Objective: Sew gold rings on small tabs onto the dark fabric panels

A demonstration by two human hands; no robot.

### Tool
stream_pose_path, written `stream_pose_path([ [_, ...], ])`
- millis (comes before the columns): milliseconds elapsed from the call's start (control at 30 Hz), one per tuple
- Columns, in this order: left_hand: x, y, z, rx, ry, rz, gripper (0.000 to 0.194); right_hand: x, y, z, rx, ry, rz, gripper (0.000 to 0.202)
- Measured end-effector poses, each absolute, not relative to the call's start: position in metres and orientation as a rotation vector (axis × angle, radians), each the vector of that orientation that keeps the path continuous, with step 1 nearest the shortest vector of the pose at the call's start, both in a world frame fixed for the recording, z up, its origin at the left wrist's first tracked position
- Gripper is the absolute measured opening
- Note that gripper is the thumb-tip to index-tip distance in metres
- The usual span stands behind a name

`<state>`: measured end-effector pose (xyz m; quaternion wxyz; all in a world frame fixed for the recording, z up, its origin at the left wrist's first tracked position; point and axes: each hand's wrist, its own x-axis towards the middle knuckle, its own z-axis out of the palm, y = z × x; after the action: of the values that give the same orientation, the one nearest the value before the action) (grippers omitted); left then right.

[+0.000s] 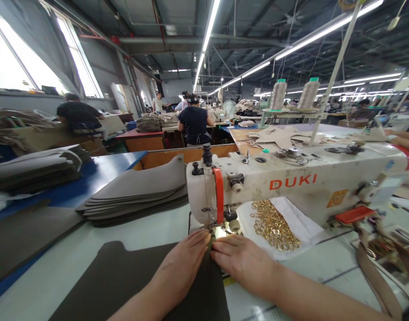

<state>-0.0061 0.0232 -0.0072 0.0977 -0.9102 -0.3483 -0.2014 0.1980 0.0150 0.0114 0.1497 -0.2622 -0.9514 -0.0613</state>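
A dark grey-brown fabric panel (131,276) lies on the pale table, its far edge at the needle area of a white sewing machine (291,187). My left hand (181,267) presses on the panel just in front of the needle, fingers together and pointing forward. From the right, my right hand (241,261) holds the panel's right edge beside the needle, its fingers bent and close together. A small lamp lights the spot between the fingertips, and the needle tip is partly hidden by them.
Stacked panels (141,191) rest left of the machine, with more on a blue table (107,171). Gold rings (274,225) lie on white cloth (300,218) to the right. Straps (374,267) hang at far right. Thread cones (309,93) stand behind; people sit further back.
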Motion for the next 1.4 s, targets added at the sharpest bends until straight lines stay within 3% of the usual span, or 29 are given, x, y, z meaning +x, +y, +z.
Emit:
stream_pose_path([
  [733,-0.008,0.028,-0.004,-2.687,-0.972,-0.667,0.037,0.197,0.017,0.008,-0.758,-2.749,-0.191,0.007],
  [1133,-0.005,0.033,-0.001,-2.575,-0.880,-0.523,0.039,0.196,0.024,0.004,-0.767,-2.736,-0.177,0.005],
  [1400,-0.007,0.034,-0.004,-2.657,-1.015,-0.545,0.037,0.194,0.025,0.000,-0.744,-2.752,-0.208,0.006],
])
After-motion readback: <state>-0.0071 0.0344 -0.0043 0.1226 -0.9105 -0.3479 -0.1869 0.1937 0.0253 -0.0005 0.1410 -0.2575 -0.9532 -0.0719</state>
